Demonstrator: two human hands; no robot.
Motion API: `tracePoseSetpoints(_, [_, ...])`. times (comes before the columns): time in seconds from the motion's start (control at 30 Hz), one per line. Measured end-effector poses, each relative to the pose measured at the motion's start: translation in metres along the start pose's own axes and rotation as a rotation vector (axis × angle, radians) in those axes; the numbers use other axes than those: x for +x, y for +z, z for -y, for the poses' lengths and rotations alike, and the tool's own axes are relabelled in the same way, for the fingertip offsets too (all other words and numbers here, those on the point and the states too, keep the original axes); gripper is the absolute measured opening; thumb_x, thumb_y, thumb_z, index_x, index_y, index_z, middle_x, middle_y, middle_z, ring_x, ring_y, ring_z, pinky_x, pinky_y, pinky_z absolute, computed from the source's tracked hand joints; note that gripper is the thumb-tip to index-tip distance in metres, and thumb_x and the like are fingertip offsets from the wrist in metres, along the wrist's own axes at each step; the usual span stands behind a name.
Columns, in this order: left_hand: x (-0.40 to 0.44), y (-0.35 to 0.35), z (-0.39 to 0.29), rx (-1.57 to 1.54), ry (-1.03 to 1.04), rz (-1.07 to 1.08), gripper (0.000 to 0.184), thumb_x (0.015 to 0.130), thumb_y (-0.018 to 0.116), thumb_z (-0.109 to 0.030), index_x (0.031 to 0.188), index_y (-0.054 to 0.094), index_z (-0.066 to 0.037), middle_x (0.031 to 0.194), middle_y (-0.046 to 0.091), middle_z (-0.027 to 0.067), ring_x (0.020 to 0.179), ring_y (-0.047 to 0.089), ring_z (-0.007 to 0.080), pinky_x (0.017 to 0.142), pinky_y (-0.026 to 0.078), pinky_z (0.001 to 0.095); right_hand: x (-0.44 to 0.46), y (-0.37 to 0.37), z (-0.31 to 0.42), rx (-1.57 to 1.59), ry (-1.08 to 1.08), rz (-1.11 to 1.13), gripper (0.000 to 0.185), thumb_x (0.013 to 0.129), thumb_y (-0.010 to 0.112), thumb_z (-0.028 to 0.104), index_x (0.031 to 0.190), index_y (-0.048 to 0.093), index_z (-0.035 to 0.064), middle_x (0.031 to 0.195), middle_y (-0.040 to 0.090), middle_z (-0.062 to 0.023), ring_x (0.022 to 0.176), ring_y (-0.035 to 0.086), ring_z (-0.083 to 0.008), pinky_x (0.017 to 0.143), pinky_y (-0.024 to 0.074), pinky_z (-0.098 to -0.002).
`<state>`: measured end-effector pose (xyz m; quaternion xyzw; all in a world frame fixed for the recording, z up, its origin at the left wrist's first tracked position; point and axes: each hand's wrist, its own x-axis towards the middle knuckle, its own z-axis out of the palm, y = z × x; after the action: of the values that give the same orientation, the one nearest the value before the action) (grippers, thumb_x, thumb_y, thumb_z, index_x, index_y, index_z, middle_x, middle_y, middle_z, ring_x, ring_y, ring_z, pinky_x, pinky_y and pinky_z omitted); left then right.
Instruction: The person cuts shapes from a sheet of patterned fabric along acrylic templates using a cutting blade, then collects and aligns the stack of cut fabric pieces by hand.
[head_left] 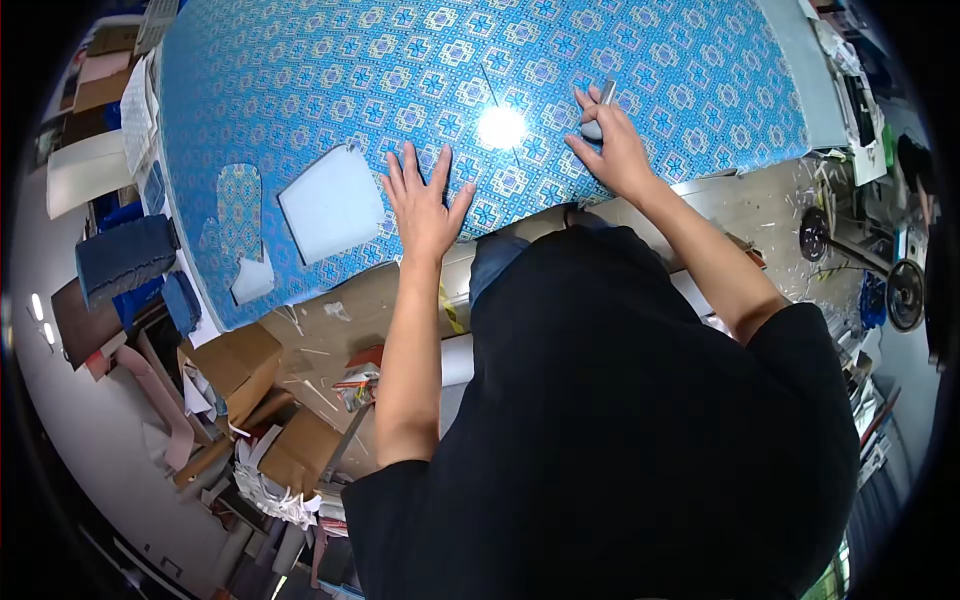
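A blue patterned sheet [390, 75] covers most of the table. My left hand [425, 208] lies flat on it near the front edge, fingers spread and holding nothing. My right hand [617, 150], further right, is closed around a short grey tool [592, 130] with a slim metallic-looking part; its exact kind is unclear. Left of my left hand is a pale angular shape [330, 205], either a turned-over piece or a cut-out gap. A rounded patterned piece [240, 205] and a small pale patch [253, 280] are farther left. A thin dark line [490, 85] shows between my hands, partly lost in glare.
Folded dark blue cloth [125, 258] hangs by the table's left side. Cardboard boxes [235, 365] and scraps crowd the floor at lower left. At the right stands a metal rod with round discs [905, 295]. Papers [850, 90] lie beyond the table's right end.
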<state>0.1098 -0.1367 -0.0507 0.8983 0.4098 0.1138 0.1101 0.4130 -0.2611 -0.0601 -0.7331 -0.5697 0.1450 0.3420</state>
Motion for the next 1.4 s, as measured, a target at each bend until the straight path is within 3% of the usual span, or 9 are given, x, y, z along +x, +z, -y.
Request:
tracePoseSetpoints(0.23, [-0.014, -0.001, 0.011, -0.206, 0.028, -0.027, 0.061, 0.085, 0.083, -0.039, 0.133, 0.067, -0.006, 0.156, 0.05, 0.0196, 0.151, 0.033, 0.0451, 0.123, 0.021, 0.0616, -0.012, -0.001, 0.01, -0.001, -0.101, 0.083, 0.042, 0.086, 0.085, 0.026, 0.103, 0.051, 0.0084, 0.152, 0.055, -0.0176, 0.147, 0.044, -0.0398, 0.117, 0.0397, -0.05])
tracePoseSetpoints(0.5, [-0.017, -0.004, 0.01, -0.197, 0.057, -0.08, 0.067, 0.084, 0.082, -0.04, 0.138, 0.062, -0.007, 0.154, 0.05, 0.0193, 0.147, 0.039, 0.0432, 0.122, 0.026, 0.057, -0.019, 0.001, 0.008, -0.011, -0.136, 0.059, 0.045, 0.087, 0.083, 0.031, 0.109, 0.052, 0.0075, 0.151, 0.057, -0.0147, 0.146, 0.044, -0.0385, 0.116, 0.0414, -0.0494])
tracePoseSetpoints(0.63, [-0.013, -0.004, 0.01, -0.159, 0.09, -0.074, 0.074, 0.084, 0.081, -0.043, 0.146, 0.057, -0.009, 0.154, 0.047, 0.0202, 0.142, 0.04, 0.0432, 0.119, 0.03, 0.0555, -0.02, 0.003, 0.009, -0.044, -0.152, 0.066, 0.046, 0.087, 0.083, 0.034, 0.111, 0.052, 0.0085, 0.153, 0.055, -0.0133, 0.147, 0.044, -0.0377, 0.12, 0.0368, -0.0512])
tracePoseSetpoints(0.7, [-0.013, -0.001, 0.014, -0.159, 0.076, -0.044, 0.075, 0.086, 0.079, -0.047, 0.147, 0.056, -0.01, 0.157, 0.044, 0.0198, 0.147, 0.037, 0.0431, 0.121, 0.026, 0.0564, -0.02, 0.003, 0.009, -0.069, -0.187, 0.059, 0.046, 0.087, 0.082, 0.037, 0.11, 0.053, 0.0092, 0.155, 0.055, -0.0114, 0.147, 0.044, -0.0358, 0.123, 0.0316, -0.0518])
tracePoseSetpoints(0.87, [-0.013, 0.004, 0.013, -0.094, 0.043, -0.029, 0.074, 0.091, 0.07, -0.053, 0.15, 0.055, -0.011, 0.165, 0.037, 0.0178, 0.156, 0.027, 0.0404, 0.126, 0.017, 0.0576, -0.019, 0.001, 0.012, -0.113, -0.221, 0.1, 0.045, 0.086, 0.083, 0.037, 0.107, 0.055, 0.009, 0.155, 0.054, -0.0102, 0.148, 0.043, -0.0328, 0.124, 0.0307, -0.0503])
tracePoseSetpoints(1.07, [-0.013, 0.004, 0.013, -0.111, 0.039, -0.037, 0.074, 0.091, 0.07, -0.053, 0.152, 0.054, -0.013, 0.165, 0.038, 0.017, 0.156, 0.027, 0.0393, 0.127, 0.016, 0.057, -0.019, 0.004, 0.009, -0.119, -0.212, 0.091, 0.045, 0.086, 0.083, 0.037, 0.109, 0.056, 0.0084, 0.154, 0.056, -0.01, 0.149, 0.043, -0.0303, 0.124, 0.0311, -0.0501])
tracePoseSetpoints(1.4, [-0.014, 0.005, 0.016, -0.132, 0.059, -0.08, 0.074, 0.09, 0.071, -0.055, 0.15, 0.055, -0.014, 0.164, 0.04, 0.0162, 0.155, 0.029, 0.039, 0.126, 0.018, 0.0557, -0.019, 0.005, 0.01, -0.141, -0.257, 0.083, 0.047, 0.085, 0.083, 0.038, 0.107, 0.056, 0.0068, 0.152, 0.057, -0.0119, 0.146, 0.046, -0.0337, 0.122, 0.0336, -0.0502])
